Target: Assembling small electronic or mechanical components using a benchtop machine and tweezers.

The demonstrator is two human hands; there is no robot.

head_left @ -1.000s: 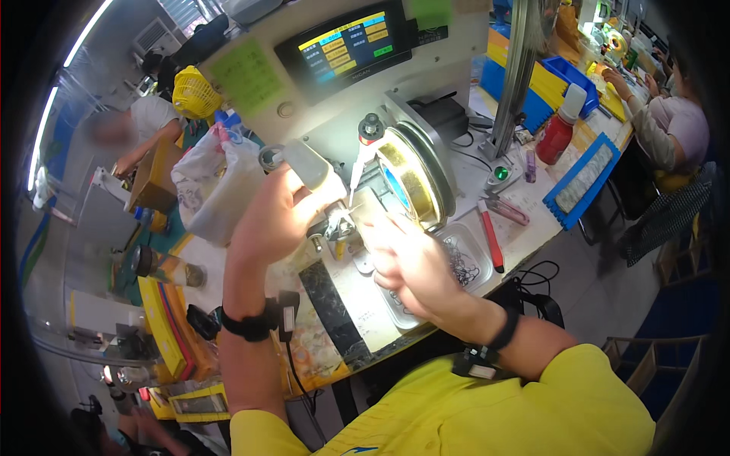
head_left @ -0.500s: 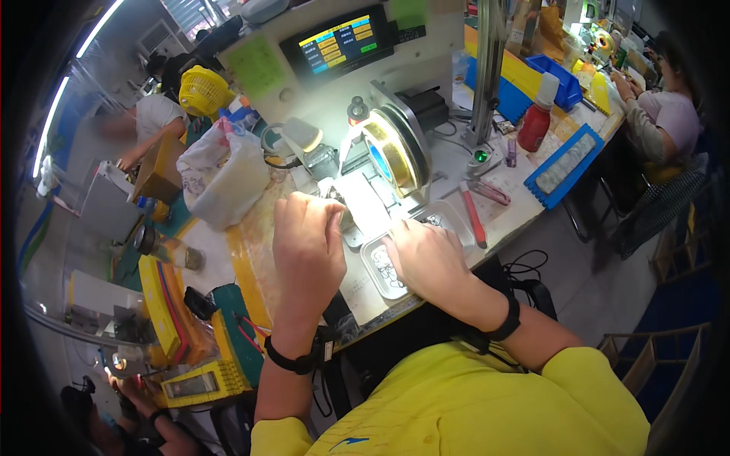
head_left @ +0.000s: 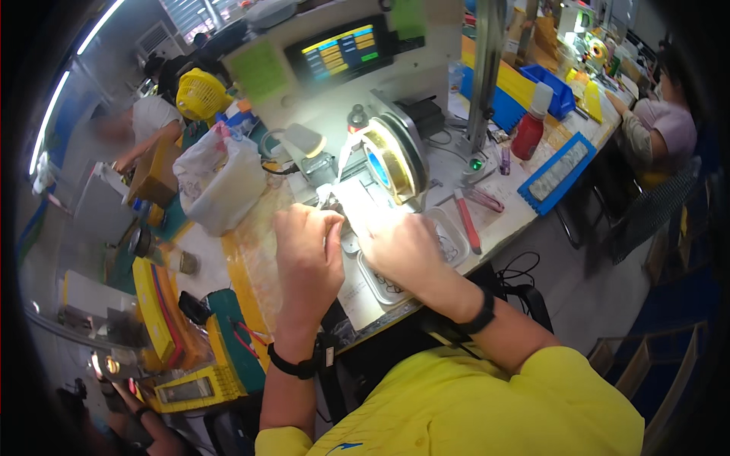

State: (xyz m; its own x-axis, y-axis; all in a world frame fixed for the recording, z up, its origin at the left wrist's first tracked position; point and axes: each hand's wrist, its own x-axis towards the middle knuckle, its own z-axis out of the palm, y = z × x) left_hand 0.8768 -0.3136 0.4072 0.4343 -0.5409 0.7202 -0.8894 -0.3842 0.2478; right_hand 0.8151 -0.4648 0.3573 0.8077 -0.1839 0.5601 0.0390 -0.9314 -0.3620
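Note:
My left hand (head_left: 308,247) is closed in a pinch beside the brightly lit small machine (head_left: 365,194). Whatever lies between its fingertips is too small to make out. My right hand (head_left: 403,247) reaches over a clear plastic tray (head_left: 374,287), its fingers curled together near the glaring white plate of the machine. Glare washes out those fingertips and hides what they hold. Thin dark loop-shaped pieces lie in the tray, partly covered by the right hand. A large reel (head_left: 397,159) with a gold rim and blue core stands upright just beyond the hands.
A screen (head_left: 340,52) sits on the panel behind. To the right lie a red-handled tool (head_left: 467,220), a red bottle (head_left: 530,125) and a blue tray (head_left: 557,173). A white plastic bag (head_left: 220,178) and a jar (head_left: 182,261) stand left. Other people work nearby.
My right hand has moved up and left from the tray toward the lit plate and my left hand, uncovering more of the tray's right side. The left hand stays pinched, slightly lower.

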